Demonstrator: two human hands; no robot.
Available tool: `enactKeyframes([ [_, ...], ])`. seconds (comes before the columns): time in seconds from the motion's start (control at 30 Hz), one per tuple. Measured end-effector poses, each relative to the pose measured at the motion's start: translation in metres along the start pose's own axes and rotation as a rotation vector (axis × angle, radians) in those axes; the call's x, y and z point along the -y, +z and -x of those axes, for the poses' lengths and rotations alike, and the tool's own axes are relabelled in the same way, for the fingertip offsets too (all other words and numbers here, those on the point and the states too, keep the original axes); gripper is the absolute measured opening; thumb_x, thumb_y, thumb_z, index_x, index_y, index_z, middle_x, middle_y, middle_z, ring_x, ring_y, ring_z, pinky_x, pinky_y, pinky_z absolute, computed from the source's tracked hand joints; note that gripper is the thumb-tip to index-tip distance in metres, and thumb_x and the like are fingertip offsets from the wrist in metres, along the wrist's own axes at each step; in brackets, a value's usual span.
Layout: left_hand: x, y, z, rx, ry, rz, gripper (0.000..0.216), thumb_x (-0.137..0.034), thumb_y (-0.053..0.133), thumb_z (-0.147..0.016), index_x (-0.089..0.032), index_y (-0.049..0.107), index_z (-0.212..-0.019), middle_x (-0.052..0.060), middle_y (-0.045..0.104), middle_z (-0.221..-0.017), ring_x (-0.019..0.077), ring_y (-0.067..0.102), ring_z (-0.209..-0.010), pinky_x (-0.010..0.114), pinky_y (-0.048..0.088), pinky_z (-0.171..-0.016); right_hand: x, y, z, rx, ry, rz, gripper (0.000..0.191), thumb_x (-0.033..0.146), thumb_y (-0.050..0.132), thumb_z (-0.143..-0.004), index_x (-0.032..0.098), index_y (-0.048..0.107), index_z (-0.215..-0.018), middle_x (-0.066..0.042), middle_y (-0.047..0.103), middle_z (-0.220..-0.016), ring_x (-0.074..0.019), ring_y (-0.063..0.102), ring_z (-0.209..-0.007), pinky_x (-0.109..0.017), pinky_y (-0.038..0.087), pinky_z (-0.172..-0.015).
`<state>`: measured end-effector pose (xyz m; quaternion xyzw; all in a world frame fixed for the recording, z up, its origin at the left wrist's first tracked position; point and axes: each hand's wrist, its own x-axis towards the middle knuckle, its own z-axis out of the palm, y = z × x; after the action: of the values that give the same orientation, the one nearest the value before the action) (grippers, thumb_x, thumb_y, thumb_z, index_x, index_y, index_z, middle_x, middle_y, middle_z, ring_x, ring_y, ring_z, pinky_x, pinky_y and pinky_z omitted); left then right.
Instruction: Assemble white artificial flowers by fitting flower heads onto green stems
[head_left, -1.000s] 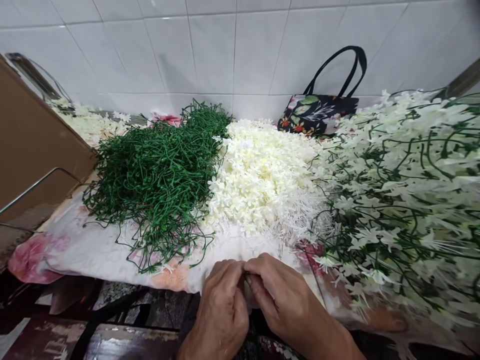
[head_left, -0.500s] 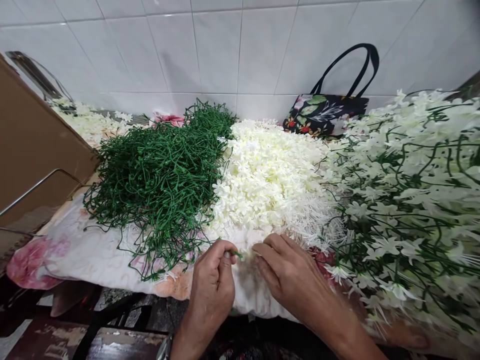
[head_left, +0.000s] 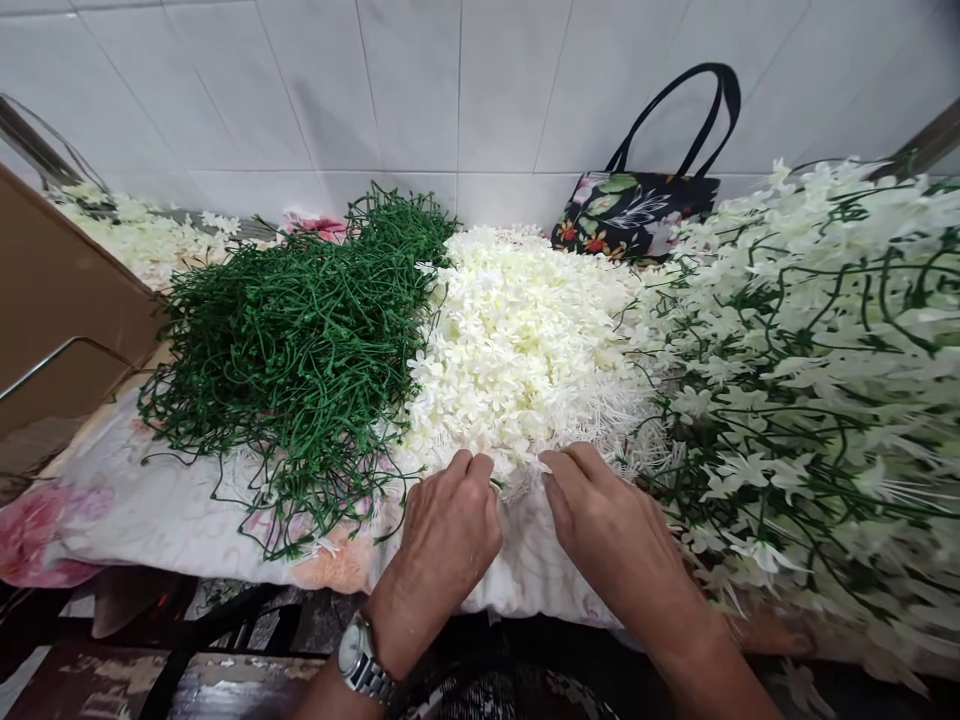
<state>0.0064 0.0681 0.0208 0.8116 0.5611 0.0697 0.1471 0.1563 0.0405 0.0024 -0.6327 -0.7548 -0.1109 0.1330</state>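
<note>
My left hand, wearing a wristwatch, is closed with its knuckles up. A green artificial flower stem pokes out from its fingers, mostly hidden by them. A short gap away, my right hand pinches a thin white stamen piece between thumb and forefinger; its shape is blurred. Just beyond both hands lies a heap of white artificial petals. Fine white stamens spread along its near right side. A tangled pile of green stems sits left of the petals.
Assembled white flowers on green stems are massed at the right. A floral cloth covers the work surface. Against the tiled wall stands a black flowered handbag. A cardboard box rises at the left.
My left hand has turned knuckles up, hiding most of the green stem. Both hands have moved slightly forward, and my right fingers now show a white piece. The view has shifted a little.
</note>
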Motion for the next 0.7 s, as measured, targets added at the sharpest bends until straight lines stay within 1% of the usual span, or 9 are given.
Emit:
enactKeyframes([
  [0.07, -0.001, 0.003, 0.003, 0.011, -0.006, -0.039, 0.027, -0.005, 0.038, -0.081, -0.018, 0.06, -0.083, 0.007, 0.064, -0.08, 0.0243, 0.065, -0.072, 0.031, 0.041, -0.057, 0.003, 0.003, -0.004, 0.097, -0.005, 0.05, 0.015, 0.009, 0.049, -0.085, 0.018, 0.06, -0.083, -0.002, 0.056, -0.074, -0.0117, 0.051, -0.047, -0.026, 0.025, -0.043],
  [0.13, 0.001, 0.006, 0.005, -0.025, -0.011, -0.025, 0.026, -0.003, 0.038, -0.08, -0.018, 0.06, -0.081, 0.007, 0.063, -0.079, 0.0238, 0.064, -0.072, 0.03, 0.041, -0.058, 0.003, 0.005, -0.005, 0.135, -0.023, 0.053, 0.014, 0.01, 0.05, -0.085, 0.019, 0.059, -0.081, -0.002, 0.055, -0.074, -0.0133, 0.053, -0.051, -0.027, 0.026, -0.045],
  [0.2, 0.005, 0.01, 0.007, -0.094, 0.002, 0.046, 0.025, -0.003, 0.039, -0.08, -0.018, 0.059, -0.079, 0.006, 0.062, -0.077, 0.0227, 0.063, -0.071, 0.03, 0.041, -0.059, 0.002, 0.006, -0.004, 0.134, -0.047, 0.035, 0.013, 0.01, 0.052, -0.085, 0.019, 0.059, -0.078, -0.002, 0.054, -0.075, -0.0149, 0.054, -0.055, -0.027, 0.027, -0.048],
  [0.27, 0.009, 0.012, 0.01, -0.196, 0.033, 0.154, 0.023, -0.003, 0.04, -0.08, -0.017, 0.058, -0.078, 0.005, 0.061, -0.075, 0.0211, 0.061, -0.07, 0.029, 0.041, -0.061, 0.001, 0.006, -0.001, 0.117, -0.073, 0.012, 0.012, 0.011, 0.053, -0.084, 0.019, 0.058, -0.077, -0.003, 0.054, -0.075, -0.0159, 0.054, -0.058, -0.028, 0.029, -0.05],
  [0.4, 0.017, 0.013, 0.018, -0.385, 0.053, 0.402, 0.018, -0.004, 0.046, -0.078, -0.016, 0.058, -0.08, 0.002, 0.061, -0.072, 0.0164, 0.059, -0.069, 0.025, 0.041, -0.061, 0.0, 0.003, 0.004, 0.056, -0.106, -0.086, 0.014, 0.007, 0.049, -0.085, 0.016, 0.059, -0.088, -0.005, 0.055, -0.078, -0.0174, 0.054, -0.064, -0.029, 0.033, -0.055],
  [0.47, 0.02, 0.013, 0.021, -0.407, 0.016, 0.524, 0.014, -0.006, 0.049, -0.077, -0.017, 0.058, -0.078, 0.0, 0.06, -0.069, 0.0138, 0.056, -0.064, 0.023, 0.039, -0.057, 0.001, 0.003, 0.004, 0.049, -0.136, -0.148, 0.016, 0.006, 0.047, -0.086, 0.016, 0.059, -0.09, -0.005, 0.055, -0.079, -0.0178, 0.053, -0.068, -0.029, 0.035, -0.059],
  [0.53, 0.022, 0.012, 0.024, -0.396, -0.03, 0.631, 0.012, -0.009, 0.05, -0.078, -0.017, 0.058, -0.075, -0.001, 0.057, -0.066, 0.012, 0.052, -0.059, 0.022, 0.036, -0.054, 0.004, 0.003, 0.003, 0.081, -0.17, -0.173, 0.014, 0.008, 0.047, -0.087, 0.017, 0.058, -0.083, -0.005, 0.054, -0.077, -0.0181, 0.052, -0.07, -0.029, 0.035, -0.061],
  [0.63, 0.022, 0.012, 0.028, -0.365, -0.096, 0.789, 0.012, -0.012, 0.051, -0.077, -0.018, 0.058, -0.069, -0.003, 0.051, -0.06, 0.0106, 0.046, -0.056, 0.021, 0.033, -0.051, 0.008, 0.004, 0.001, 0.125, -0.19, -0.155, 0.015, 0.009, 0.05, -0.086, 0.017, 0.055, -0.075, -0.005, 0.053, -0.075, -0.0192, 0.051, -0.071, -0.03, 0.035, -0.062],
  [0.7, 0.019, 0.013, 0.03, -0.343, -0.142, 0.922, 0.012, -0.013, 0.053, -0.077, -0.018, 0.058, -0.067, -0.004, 0.049, -0.058, 0.0093, 0.043, -0.053, 0.02, 0.031, -0.049, 0.009, 0.004, 0.002, 0.118, -0.204, -0.145, 0.016, 0.007, 0.05, -0.085, 0.018, 0.054, -0.074, -0.005, 0.053, -0.074, -0.0196, 0.051, -0.072, -0.031, 0.035, -0.062],
])
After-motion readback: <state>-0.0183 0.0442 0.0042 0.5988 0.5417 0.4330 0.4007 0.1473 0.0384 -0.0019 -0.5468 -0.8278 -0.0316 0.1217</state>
